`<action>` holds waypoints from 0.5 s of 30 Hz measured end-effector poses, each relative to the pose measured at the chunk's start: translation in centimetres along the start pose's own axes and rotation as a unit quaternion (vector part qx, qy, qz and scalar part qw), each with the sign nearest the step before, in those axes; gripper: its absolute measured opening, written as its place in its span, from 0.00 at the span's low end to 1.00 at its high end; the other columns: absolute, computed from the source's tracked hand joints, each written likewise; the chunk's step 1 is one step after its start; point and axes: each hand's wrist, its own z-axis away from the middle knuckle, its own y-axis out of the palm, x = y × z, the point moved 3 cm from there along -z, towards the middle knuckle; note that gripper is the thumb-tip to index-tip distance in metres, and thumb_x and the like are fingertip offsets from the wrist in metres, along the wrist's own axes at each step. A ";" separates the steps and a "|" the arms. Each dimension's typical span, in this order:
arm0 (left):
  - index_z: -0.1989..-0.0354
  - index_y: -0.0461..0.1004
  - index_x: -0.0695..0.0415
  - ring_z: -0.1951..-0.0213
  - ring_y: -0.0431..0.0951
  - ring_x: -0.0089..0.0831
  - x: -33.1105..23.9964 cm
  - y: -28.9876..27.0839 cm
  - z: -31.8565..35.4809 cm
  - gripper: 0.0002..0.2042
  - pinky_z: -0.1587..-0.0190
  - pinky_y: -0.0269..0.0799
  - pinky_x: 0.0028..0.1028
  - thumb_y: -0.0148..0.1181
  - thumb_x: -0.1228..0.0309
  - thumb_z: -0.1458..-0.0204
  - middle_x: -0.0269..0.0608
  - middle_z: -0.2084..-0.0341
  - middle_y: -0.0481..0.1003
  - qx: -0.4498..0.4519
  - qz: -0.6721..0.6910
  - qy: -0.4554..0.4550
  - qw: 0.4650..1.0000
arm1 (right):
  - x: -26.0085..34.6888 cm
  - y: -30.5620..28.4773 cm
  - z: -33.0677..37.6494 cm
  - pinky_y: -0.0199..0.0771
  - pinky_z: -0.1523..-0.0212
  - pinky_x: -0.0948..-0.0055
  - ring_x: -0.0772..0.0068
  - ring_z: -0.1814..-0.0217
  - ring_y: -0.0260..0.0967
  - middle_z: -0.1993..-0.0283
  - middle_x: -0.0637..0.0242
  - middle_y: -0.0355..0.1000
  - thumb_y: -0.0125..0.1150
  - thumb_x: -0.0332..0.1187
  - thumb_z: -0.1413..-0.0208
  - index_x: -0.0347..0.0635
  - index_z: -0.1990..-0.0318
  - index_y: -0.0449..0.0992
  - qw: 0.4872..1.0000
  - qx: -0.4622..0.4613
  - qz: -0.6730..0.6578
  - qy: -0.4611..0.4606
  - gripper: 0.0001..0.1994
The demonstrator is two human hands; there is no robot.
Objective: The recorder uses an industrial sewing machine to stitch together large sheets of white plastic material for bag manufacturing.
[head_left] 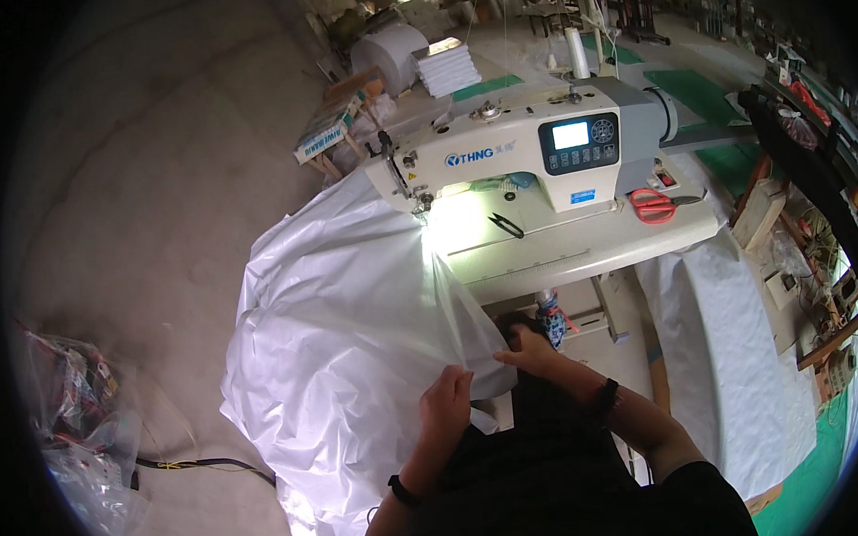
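Note:
A large, crumpled white plastic-like sheet [336, 309] hangs from the needle area of a white sewing machine [500, 143] and spreads down to the left. My left hand [444, 404] is closed in a fist on the sheet near my lap. Just to its right, my right hand [534, 352] pinches the edge of the same sheet between thumb and fingers. From there the sheet runs up in taut folds to the needle, which a bright lamp washes out. Dark wristbands sit on both wrists.
On the machine bed lie black thread snips [506, 226] and red-handled scissors [666, 205]. Another white sheet [720, 343] hangs at the right. A clear bag of scraps [79, 394] and a black cable [218, 461] are on the left floor. Stacked white bundles [448, 69] stand behind.

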 end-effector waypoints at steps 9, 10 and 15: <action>0.58 0.68 0.60 0.66 0.74 0.58 1.7 1.0 -0.1 0.11 0.66 0.69 0.44 0.51 0.66 0.44 0.58 0.72 0.74 0.054 0.013 -0.042 0.998 | 7.9 -0.9 6.3 0.73 0.72 0.62 0.56 0.73 0.74 0.75 0.57 0.72 0.57 0.35 0.46 0.41 0.65 0.70 0.966 0.107 -0.112 -0.206 0.08; 0.58 0.68 0.60 0.66 0.74 0.58 1.9 0.9 -0.2 0.11 0.66 0.69 0.44 0.51 0.66 0.44 0.58 0.72 0.74 0.057 0.013 -0.050 0.997 | 9.1 -1.8 6.3 0.73 0.72 0.62 0.56 0.73 0.74 0.75 0.57 0.72 0.57 0.35 0.46 0.41 0.65 0.70 0.971 0.133 -0.101 -0.173 0.08; 0.62 0.69 0.61 0.68 0.75 0.51 2.9 0.4 -0.5 0.11 0.66 0.68 0.39 0.52 0.65 0.46 0.55 0.76 0.72 0.061 0.103 -0.069 0.990 | 13.3 -3.6 6.7 0.70 0.78 0.58 0.52 0.76 0.72 0.77 0.56 0.70 0.55 0.36 0.46 0.41 0.71 0.67 0.959 0.162 -0.003 -0.232 0.09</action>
